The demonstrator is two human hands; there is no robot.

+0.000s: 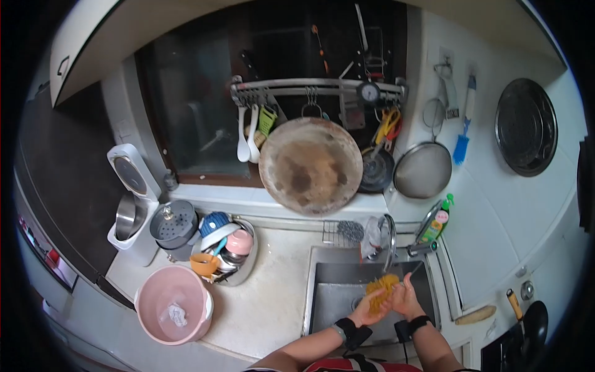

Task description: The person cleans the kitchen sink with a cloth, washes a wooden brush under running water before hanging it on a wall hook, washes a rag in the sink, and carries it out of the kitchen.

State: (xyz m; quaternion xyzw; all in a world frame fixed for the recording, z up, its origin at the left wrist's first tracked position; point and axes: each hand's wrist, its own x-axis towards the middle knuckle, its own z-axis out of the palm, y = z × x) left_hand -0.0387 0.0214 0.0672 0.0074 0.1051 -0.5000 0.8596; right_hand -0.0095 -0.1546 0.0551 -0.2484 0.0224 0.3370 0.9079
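Note:
Over the steel sink (pixel 328 319), my left hand (pixel 370 313) and my right hand (pixel 405 300) are close together below the curved faucet (pixel 392 242). Between them is a yellow, rough-textured item (pixel 382 289), perhaps a cloth or scrubber. The fingers of my left hand press on its lower part, and my right hand holds its right side. Dark bands are on both wrists. A grey cloth (pixel 374 235) hangs at the sink's back edge beside a grey mesh scrubber (pixel 351 231).
Left of the sink, the counter (pixel 279 273) bears a basin of bowls (pixel 238 242), a steamer pot (pixel 174 224) and a pink bucket (pixel 149 304). A green soap bottle (pixel 441 218) stands behind the faucet. Pans and utensils hang above.

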